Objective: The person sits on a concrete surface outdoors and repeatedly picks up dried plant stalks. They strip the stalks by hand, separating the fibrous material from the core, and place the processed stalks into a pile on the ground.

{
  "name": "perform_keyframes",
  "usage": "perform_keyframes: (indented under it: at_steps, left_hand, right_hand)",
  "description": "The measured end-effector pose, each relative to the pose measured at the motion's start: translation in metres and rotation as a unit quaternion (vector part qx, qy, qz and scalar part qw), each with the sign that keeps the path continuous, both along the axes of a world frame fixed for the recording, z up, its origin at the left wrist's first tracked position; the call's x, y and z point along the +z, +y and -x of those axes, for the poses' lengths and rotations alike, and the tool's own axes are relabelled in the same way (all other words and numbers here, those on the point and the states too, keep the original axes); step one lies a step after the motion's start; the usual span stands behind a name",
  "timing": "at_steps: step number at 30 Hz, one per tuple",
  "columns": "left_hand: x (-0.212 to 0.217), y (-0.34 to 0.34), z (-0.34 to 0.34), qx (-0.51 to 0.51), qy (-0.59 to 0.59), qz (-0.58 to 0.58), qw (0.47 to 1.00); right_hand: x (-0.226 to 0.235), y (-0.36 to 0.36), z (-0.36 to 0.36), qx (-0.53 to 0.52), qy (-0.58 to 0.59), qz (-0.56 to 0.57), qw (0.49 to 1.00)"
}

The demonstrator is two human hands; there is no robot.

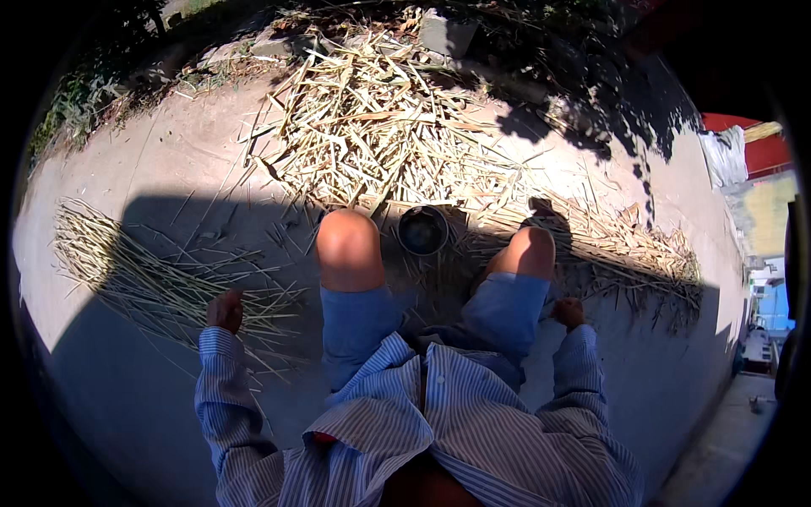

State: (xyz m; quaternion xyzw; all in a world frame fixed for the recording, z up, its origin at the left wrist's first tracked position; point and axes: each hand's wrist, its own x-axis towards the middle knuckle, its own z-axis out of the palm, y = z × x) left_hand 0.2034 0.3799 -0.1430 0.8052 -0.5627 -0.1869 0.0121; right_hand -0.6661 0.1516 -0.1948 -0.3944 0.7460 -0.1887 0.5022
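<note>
My left hand point(225, 310) is closed in a fist, at the near side of a spread bundle of thin straw-like stalks point(169, 275). Whether a stalk sits inside that fist is hidden. Beside my right knee my right hand point(568, 313) is closed too, its fingers curled; anything in them is too small to make out. Between my knees stands a round dark bowl with a pale rim point(422, 231). Just beyond it lies a big loose heap of dry, pale leaf strips point(380, 135).
More dry strips point(629, 245) trail off to the right over the concrete floor point(194, 152). Stone blocks point(448, 35) and plants point(76, 110) border the far side. A whitish sack point(724, 158) leans at the far right.
</note>
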Motion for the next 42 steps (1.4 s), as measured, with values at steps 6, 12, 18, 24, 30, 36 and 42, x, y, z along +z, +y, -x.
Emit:
perform_keyframes:
  at_steps: [6,12,18,24,30,36,42]
  left_hand:
    - [0.066,-0.157,0.055,-0.142,-0.056,0.284,0.947]
    - [0.171,-0.293,0.194,-0.192,0.027,0.366,0.910]
    - [0.157,-0.372,0.339,-0.324,0.076,0.303,0.893]
    - [0.073,-0.397,0.391,-0.406,0.075,0.144,0.900]
    - [0.066,-0.409,0.420,-0.492,0.052,0.049,0.867]
    - [0.066,-0.415,0.432,-0.515,0.097,0.073,0.849]
    - [0.068,-0.421,0.433,-0.508,0.123,0.030,0.852]
  right_hand:
    - [-0.037,0.046,0.003,0.026,0.204,0.015,0.979]
    - [-0.121,0.073,-0.004,0.008,0.200,-0.138,0.970]
    - [-0.118,0.019,-0.051,-0.024,0.187,-0.042,0.981]
    - [-0.099,-0.061,-0.050,-0.211,0.063,-0.124,0.968]
    - [-0.138,-0.090,-0.025,-0.456,-0.021,-0.014,0.889]
    - [-0.134,-0.139,-0.003,-0.529,-0.252,0.040,0.810]
    - [-0.077,-0.128,0.021,-0.406,-0.039,0.035,0.912]
